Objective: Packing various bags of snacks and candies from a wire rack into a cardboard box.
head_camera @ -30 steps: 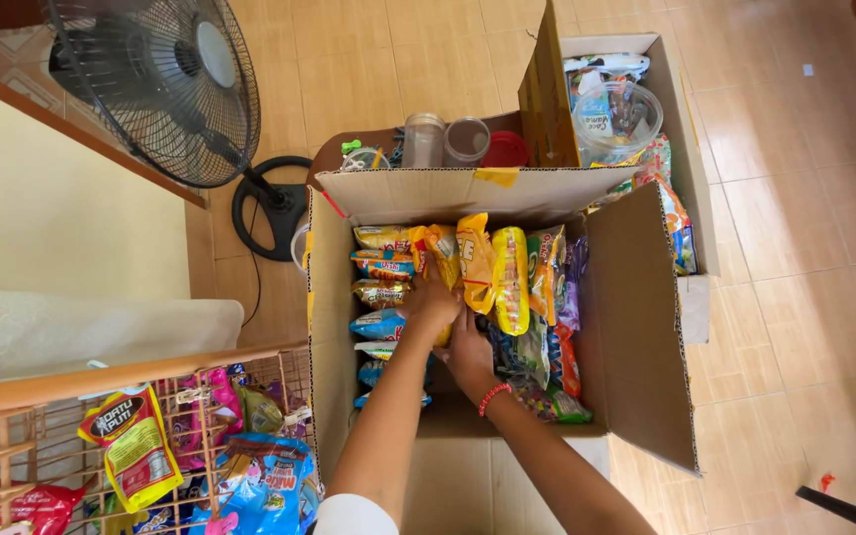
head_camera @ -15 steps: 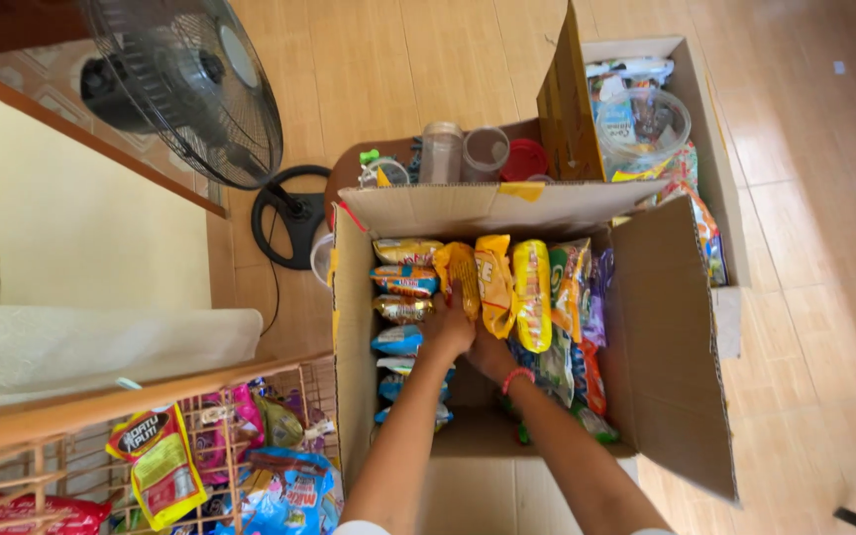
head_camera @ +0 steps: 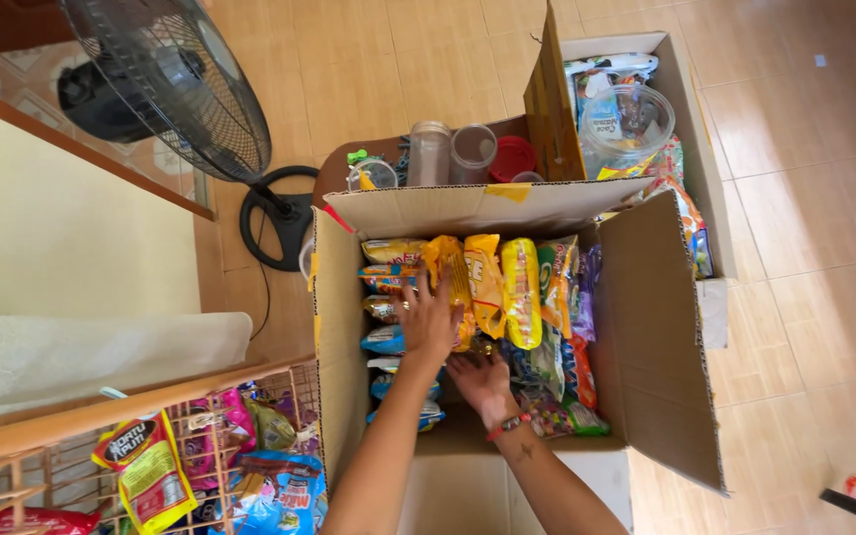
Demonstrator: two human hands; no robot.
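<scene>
the left hand (head_camera: pixel 430 319) lies flat, fingers spread wide, pressing on the yellow packets (head_camera: pixel 478 282) that stand on edge in the box (head_camera: pixel 646 337); its grip holds nothing. just below and right of it, the right hand (head_camera: pixel 482 381) is palm up, fingers loosely open, its grip also empty, resting among the loose packets (head_camera: pixel 547 396) at the box bottom. a red band (head_camera: pixel 509 426) circles that wrist. left of the left hand, a stack of flat packets (head_camera: pixel 388 297) lies against the box wall. right of both hands, green and purple packets (head_camera: pixel 572 287) lean toward the raised flap. beyond the far flap, 2 clear jars (head_camera: pixel 448 151) and a red lid (head_camera: pixel 513 157) stand in another box, and further right a 3rd box (head_camera: pixel 691 129) holds a clear tub (head_camera: pixel 626 119). far left of the hands, a fan (head_camera: pixel 165 84) stands on the floor (head_camera: pixel 804 248), and below left a wire rack (head_camera: pixel 200 456) hangs with snack bags.
</scene>
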